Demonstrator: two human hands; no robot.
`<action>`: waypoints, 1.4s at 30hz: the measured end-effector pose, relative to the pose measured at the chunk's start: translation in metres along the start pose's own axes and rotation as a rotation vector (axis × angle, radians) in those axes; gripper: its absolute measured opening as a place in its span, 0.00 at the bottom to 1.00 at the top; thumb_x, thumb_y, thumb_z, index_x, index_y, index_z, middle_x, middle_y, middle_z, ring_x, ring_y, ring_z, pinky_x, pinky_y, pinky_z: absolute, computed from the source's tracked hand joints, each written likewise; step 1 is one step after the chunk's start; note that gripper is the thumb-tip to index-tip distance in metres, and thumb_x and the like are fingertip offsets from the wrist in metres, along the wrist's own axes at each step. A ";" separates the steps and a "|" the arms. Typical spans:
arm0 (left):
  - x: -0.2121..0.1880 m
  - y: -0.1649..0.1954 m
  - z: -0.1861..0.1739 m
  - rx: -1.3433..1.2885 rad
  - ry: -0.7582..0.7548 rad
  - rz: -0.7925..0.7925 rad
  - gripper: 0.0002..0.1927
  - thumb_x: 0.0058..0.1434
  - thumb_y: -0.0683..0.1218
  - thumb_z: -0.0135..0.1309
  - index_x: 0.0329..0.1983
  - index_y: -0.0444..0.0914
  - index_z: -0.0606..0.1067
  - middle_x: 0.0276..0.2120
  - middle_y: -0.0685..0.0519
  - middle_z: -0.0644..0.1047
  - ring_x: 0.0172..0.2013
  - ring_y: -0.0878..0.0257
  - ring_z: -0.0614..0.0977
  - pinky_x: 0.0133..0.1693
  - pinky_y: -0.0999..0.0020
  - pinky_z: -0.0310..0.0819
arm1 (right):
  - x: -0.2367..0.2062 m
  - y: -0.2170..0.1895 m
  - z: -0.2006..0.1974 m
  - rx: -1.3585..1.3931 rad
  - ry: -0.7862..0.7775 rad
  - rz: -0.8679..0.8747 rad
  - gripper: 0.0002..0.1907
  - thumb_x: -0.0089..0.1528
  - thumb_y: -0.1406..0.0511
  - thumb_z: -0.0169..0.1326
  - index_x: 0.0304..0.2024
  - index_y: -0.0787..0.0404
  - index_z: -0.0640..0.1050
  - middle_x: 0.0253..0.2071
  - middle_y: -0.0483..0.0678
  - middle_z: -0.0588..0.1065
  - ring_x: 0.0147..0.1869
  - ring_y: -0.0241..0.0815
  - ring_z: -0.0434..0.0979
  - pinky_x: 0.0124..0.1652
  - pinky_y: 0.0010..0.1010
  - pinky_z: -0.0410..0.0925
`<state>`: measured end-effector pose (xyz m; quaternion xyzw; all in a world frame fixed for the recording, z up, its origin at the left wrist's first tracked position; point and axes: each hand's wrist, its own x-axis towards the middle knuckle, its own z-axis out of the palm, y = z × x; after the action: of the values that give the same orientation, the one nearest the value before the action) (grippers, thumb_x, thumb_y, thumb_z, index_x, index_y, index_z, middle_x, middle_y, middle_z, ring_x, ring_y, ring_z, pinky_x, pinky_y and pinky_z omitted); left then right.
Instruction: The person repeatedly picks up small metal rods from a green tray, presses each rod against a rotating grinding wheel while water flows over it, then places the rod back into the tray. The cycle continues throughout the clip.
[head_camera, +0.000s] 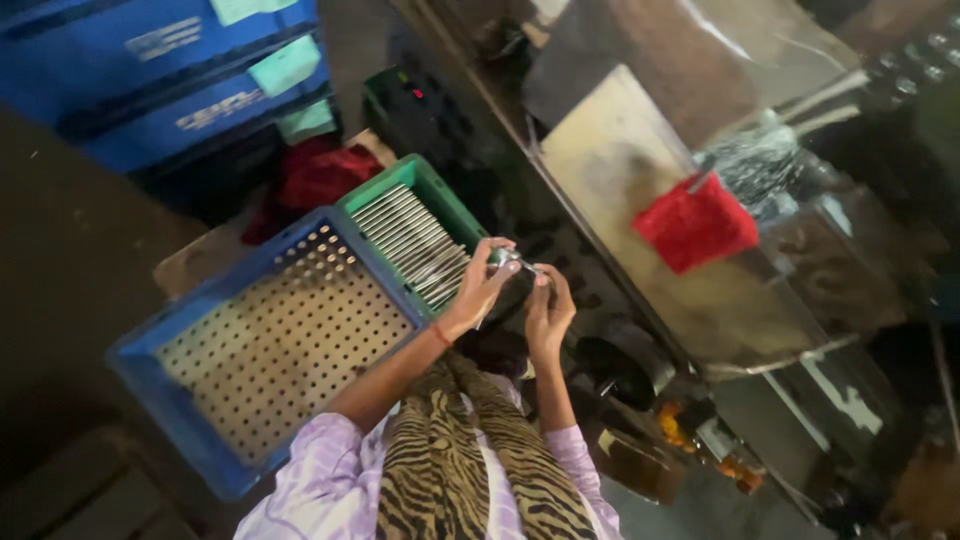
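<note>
Dim workshop: left hand and right hand fingers both closed on small metal part, part between fingertips, rod tray just left.

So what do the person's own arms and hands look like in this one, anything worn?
Both hands are bare, no gloves. The left hand has a thin red band at the wrist; the right hand shows nothing worn. Both arms have pale lilac striped sleeves pushed up near the elbows. A tiger-striped brown and black scarf hangs between them.

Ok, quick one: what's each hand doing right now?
Left hand: closed on a small metal part.
Right hand: fingers up at the same part; whether it has a firm grip cannot be told.
</note>
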<state>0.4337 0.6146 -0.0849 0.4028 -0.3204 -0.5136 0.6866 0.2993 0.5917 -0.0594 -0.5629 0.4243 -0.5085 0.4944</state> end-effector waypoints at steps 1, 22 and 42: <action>0.000 0.002 0.001 0.078 0.013 0.080 0.18 0.72 0.46 0.57 0.62 0.37 0.69 0.31 0.59 0.70 0.25 0.73 0.65 0.25 0.75 0.55 | 0.001 0.004 -0.006 0.050 0.005 0.037 0.15 0.72 0.58 0.49 0.49 0.62 0.78 0.18 0.35 0.63 0.20 0.26 0.57 0.22 0.23 0.52; 0.026 0.048 0.054 0.161 -0.215 -0.316 0.08 0.63 0.44 0.62 0.42 0.39 0.75 0.18 0.60 0.65 0.15 0.74 0.63 0.17 0.75 0.53 | 0.043 0.012 -0.091 -0.627 -0.131 -0.677 0.18 0.74 0.54 0.44 0.41 0.61 0.74 0.27 0.55 0.72 0.28 0.58 0.74 0.29 0.43 0.67; 0.013 0.050 0.096 0.091 -0.395 -0.232 0.07 0.64 0.42 0.61 0.42 0.39 0.74 0.23 0.63 0.69 0.17 0.76 0.64 0.18 0.76 0.53 | 0.018 -0.048 -0.125 -0.650 -0.182 -0.554 0.12 0.69 0.61 0.53 0.40 0.64 0.77 0.24 0.54 0.73 0.24 0.53 0.75 0.27 0.36 0.67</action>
<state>0.3774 0.5875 0.0052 0.3590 -0.4229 -0.6431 0.5280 0.1762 0.5655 -0.0104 -0.8243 0.3502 -0.4103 0.1716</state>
